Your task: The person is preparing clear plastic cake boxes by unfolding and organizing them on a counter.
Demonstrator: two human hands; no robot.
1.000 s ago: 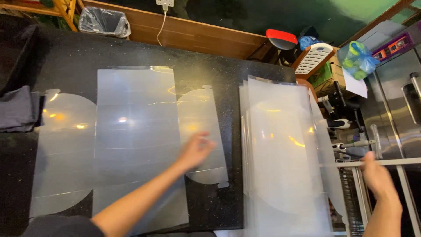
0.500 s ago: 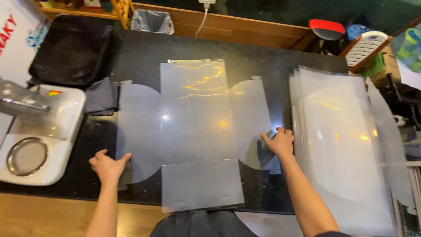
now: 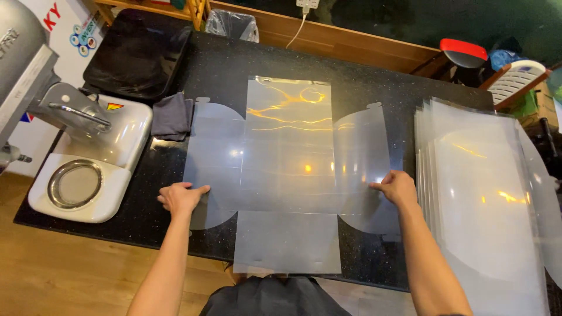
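One clear plastic sheet, spread flat between my two hands.

I see the clear die-cut sheet (image 3: 288, 175) lying flat on the black counter: a long rectangular middle panel with a rounded flap on each side. My left hand (image 3: 180, 198) rests on its left flap, my right hand (image 3: 398, 188) on its right flap. Its near end overhangs the counter edge between my forearms.

The stack of clear sheets (image 3: 486, 199) on your right runs off the right and bottom edges, so you cannot count them. The grey machine (image 3: 26, 64) at upper left is cut by the frame. Your left hand (image 3: 180, 198) covers part of the clear sheet's (image 3: 287, 169) left flap; your right hand (image 3: 398, 188) hides part of its right flap. The near end of the sheet hides the edge of the surface (image 3: 374, 257).
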